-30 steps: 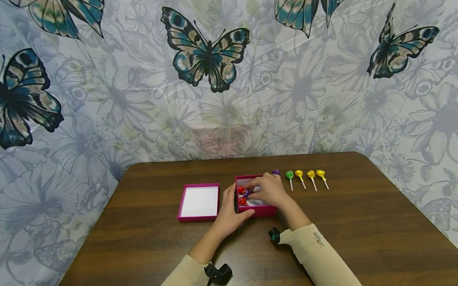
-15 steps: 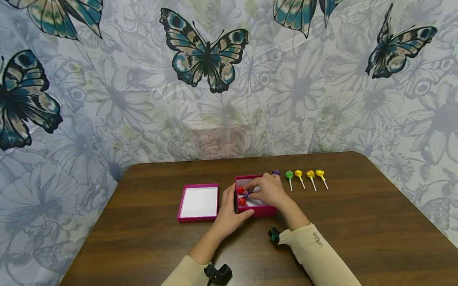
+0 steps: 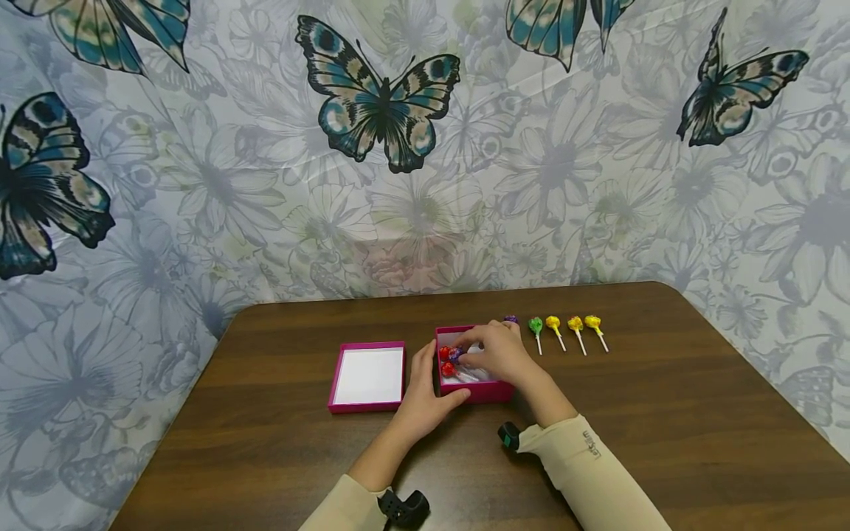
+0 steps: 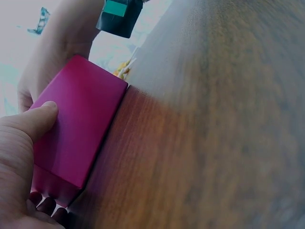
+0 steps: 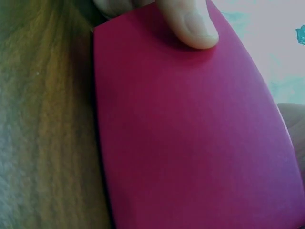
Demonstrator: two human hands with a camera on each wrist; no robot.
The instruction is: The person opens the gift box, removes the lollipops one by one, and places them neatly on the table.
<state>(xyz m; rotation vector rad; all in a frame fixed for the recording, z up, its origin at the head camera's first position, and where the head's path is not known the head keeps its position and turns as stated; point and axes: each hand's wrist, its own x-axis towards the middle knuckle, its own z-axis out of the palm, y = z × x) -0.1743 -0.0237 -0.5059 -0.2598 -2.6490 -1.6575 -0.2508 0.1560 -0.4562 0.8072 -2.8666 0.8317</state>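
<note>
In the head view, a magenta box [image 3: 491, 392] with a white inside stands open on the table. My left hand [image 3: 422, 404] grips its near left corner; the left wrist view shows the thumb [image 4: 45, 117] on the front wall and the other fingers round the side. Two red lollipops [image 3: 448, 369] lie at the left inside the box, and white sticks show beside them. Reaching over the right wall, my right hand [image 3: 502, 352] pinches a purple lollipop [image 3: 455, 355] between thumb and forefinger, inside the box. The right wrist view shows mostly the box's front wall.
Left of the box lies its magenta-rimmed lid [image 3: 367, 375], white inside up. Behind and right stand in a row a green lollipop [image 3: 536, 325] and several yellow ones [image 3: 575, 324]. Another purple lollipop [image 3: 510, 318] is partly hidden behind my right hand. A butterfly-patterned cloth [image 3: 425, 206] hangs behind the table.
The right fingertips have shifted slightly in the box with the purple lollipop. The red lollipops have moved a little, and white sticks now show. The left hand stays in place.
</note>
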